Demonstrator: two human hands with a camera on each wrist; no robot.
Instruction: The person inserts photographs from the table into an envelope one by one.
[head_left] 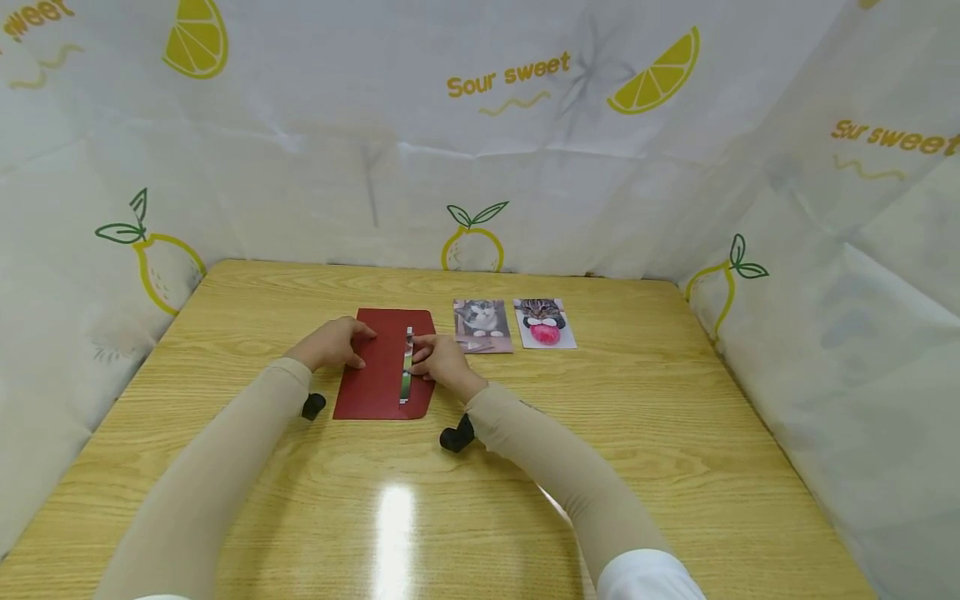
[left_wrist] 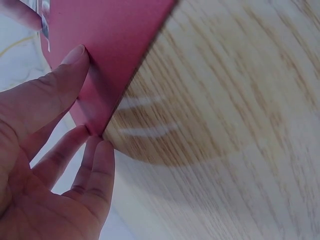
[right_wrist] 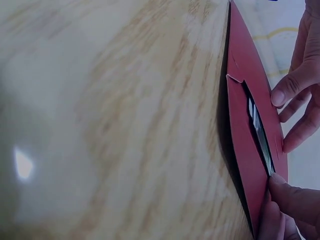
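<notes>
A red envelope lies on the table with its opening to the right, and a printed photo shows as a narrow strip there. My left hand holds the envelope's left side; in the left wrist view its thumb lies on the red paper, the other fingers at the edge. My right hand pinches the photo's right edge, fingers curled. In the right wrist view, the thumb meets the photo at the envelope's gap. Parts of the right fingers are hidden.
Two cat photos, one of a grey-and-white cat and one of a tabby with a pink ball, lie flat behind and right of the envelope on the wooden table. A lemon-printed white cloth hangs behind and at both sides.
</notes>
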